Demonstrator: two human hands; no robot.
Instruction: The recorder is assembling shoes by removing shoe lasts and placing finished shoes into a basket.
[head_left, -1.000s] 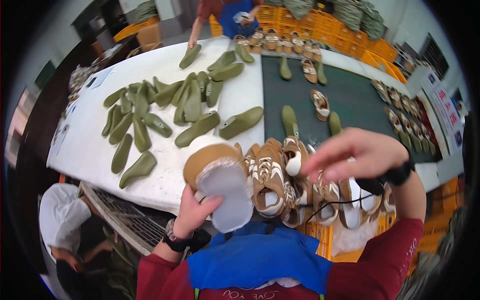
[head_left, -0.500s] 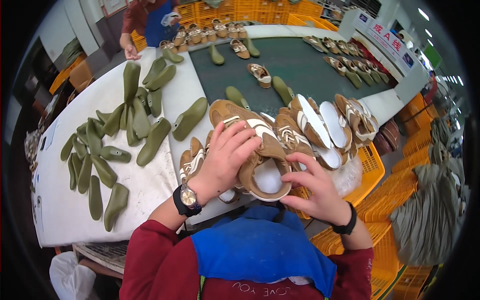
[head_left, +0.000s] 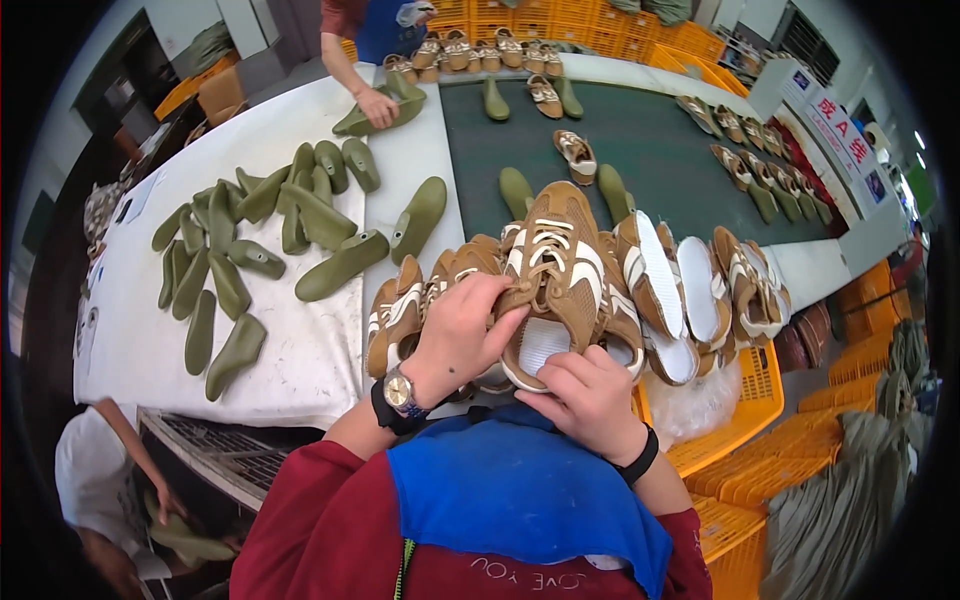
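A brown sneaker (head_left: 560, 215) with white stripes and laces is held in front of me, toe pointing away and its opening toward me. My left hand (head_left: 458, 335) pinches the left side of its collar near the laces. With its fingers at the heel rim, my right hand (head_left: 592, 400) grips the back of the shoe. A white insole (head_left: 541, 345) shows inside the opening. Beside and behind it stand more brown sneakers (head_left: 395, 315), and to the right some lie with white soles (head_left: 652, 275) turned outward.
Green shoe lasts (head_left: 235, 355) are heaped on the white table (head_left: 120, 350) at left. A green conveyor belt (head_left: 660, 180) carries sneakers and lasts. A co-worker's hand (head_left: 378, 107) touches lasts at the far side; another person (head_left: 100, 470) is at lower left. Yellow crates (head_left: 760, 400) stand at right.
The sneaker has turned more upright, its toe swinging right. My left hand has shifted to the collar edge, my right to the heel. The far co-worker's hand has reached onto the lasts.
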